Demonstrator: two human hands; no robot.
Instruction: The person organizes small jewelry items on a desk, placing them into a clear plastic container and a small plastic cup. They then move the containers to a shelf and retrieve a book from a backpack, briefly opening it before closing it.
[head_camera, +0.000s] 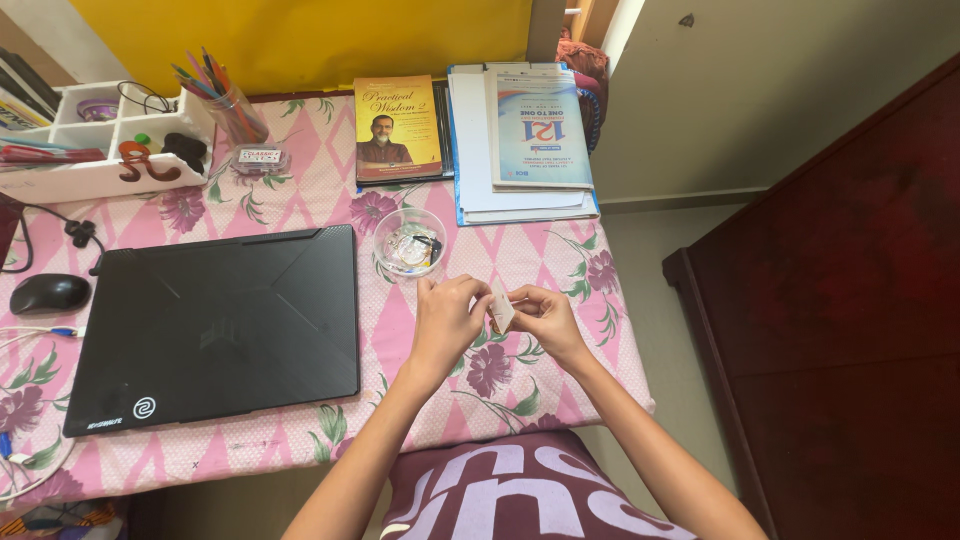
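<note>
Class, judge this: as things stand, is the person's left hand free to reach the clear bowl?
Probably not at once: the left hand shares a small pale card with the right hand. The clear bowl lies just beyond, nothing between.

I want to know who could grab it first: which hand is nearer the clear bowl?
Left. The left hand sits just below the clear bowl; the right hand is farther off, toward the table's right edge.

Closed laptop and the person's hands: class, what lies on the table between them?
Nothing: in the head view, only bare pink floral tablecloth separates the laptop from the left hand.
</note>
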